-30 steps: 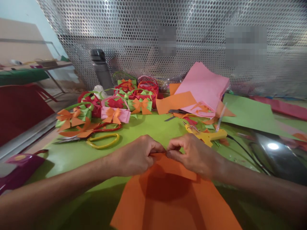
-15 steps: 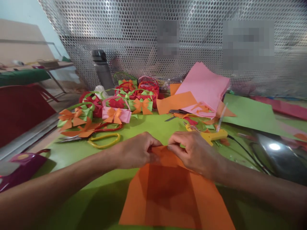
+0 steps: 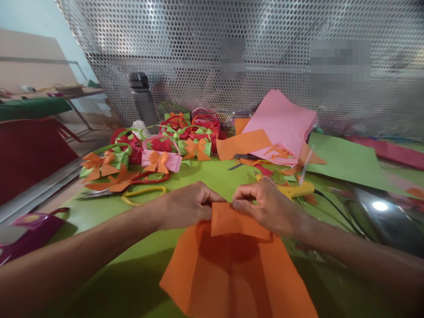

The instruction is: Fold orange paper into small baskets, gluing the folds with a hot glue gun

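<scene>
An orange paper sheet (image 3: 232, 274) lies on the green table cover (image 3: 99, 212) in front of me, creased lengthwise. Its far edge is folded back toward me as a small flap (image 3: 232, 221). My left hand (image 3: 185, 207) pinches the flap's left corner with closed fingers. My right hand (image 3: 265, 205) pinches the flap's top right part, fingers curled. Both hands rest close together over the sheet's far end.
Yellow-handled scissors (image 3: 139, 196) and red-handled scissors (image 3: 132, 181) lie to the left. Several small paper baskets with orange bows (image 3: 162, 157) stand behind them. A yellow glue gun (image 3: 294, 190) lies right of my hands. Pink paper (image 3: 281, 119), green paper (image 3: 344, 161) and a perforated metal screen (image 3: 198, 44) are at the back.
The far edge of the orange sheet has been folded over toward me into a visible flap. Both hands stay pinched on it, and the sheet has shifted slightly.
</scene>
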Tool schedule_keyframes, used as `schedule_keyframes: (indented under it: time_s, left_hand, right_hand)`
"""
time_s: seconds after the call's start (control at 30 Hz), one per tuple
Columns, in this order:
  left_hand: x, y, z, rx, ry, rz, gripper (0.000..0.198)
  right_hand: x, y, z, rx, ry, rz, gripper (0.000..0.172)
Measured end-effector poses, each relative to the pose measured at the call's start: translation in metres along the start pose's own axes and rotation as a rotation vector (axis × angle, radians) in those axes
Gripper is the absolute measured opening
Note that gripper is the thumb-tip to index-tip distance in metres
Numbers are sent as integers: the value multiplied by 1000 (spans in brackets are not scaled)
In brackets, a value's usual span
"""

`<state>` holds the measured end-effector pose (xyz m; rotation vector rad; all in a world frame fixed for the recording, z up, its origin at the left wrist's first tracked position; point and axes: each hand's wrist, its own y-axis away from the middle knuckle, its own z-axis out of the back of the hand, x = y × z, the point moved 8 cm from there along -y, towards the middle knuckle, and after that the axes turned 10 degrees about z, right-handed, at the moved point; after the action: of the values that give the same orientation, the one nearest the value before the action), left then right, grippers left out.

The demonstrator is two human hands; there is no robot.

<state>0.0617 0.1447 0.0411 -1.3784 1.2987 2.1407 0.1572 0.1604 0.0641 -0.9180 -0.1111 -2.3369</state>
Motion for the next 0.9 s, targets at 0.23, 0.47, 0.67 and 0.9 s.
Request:
schedule_keyframes:
  time_s: [0.23, 0.47, 0.67, 0.9]
  left_hand:
    - [-2, 3, 0, -87, -42, 4, 20]
    - [-2, 4, 6, -138, -46, 12, 22]
    - [-1, 5, 10, -132, 147, 56, 30]
    - [6, 2, 4, -71, 330, 123, 31]
  right_hand:
    - [4, 4, 1, -1, -24, -1, 21]
    - [0, 3, -2, 26, -88, 1, 35]
    - [42, 17, 9, -28, 407, 328, 56]
    - [51, 26, 2, -6, 700, 382, 39]
